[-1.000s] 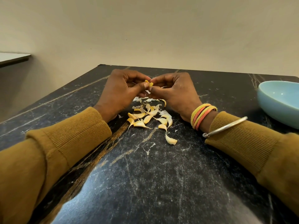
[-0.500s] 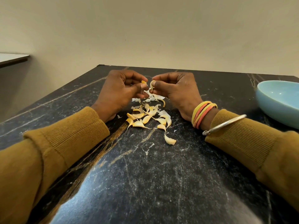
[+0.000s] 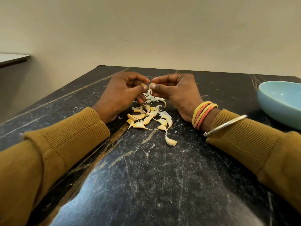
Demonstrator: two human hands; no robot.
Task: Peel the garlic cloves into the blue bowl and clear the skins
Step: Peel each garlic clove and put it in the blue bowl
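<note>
Over the surface point(image 3: 162, 176), the left hand point(image 3: 120, 93) pinches the garlic clove point(image 3: 143, 85) while the right hand point(image 3: 177, 90) has pulled its pinched skin point(image 3: 150, 91) away, so it may soon reach the blue bowl point(image 3: 276, 115).

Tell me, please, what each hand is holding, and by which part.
The left hand pinches a garlic clove, mostly hidden, only its tip showing. The right hand pinches a strip of skin by its upper end.
</note>
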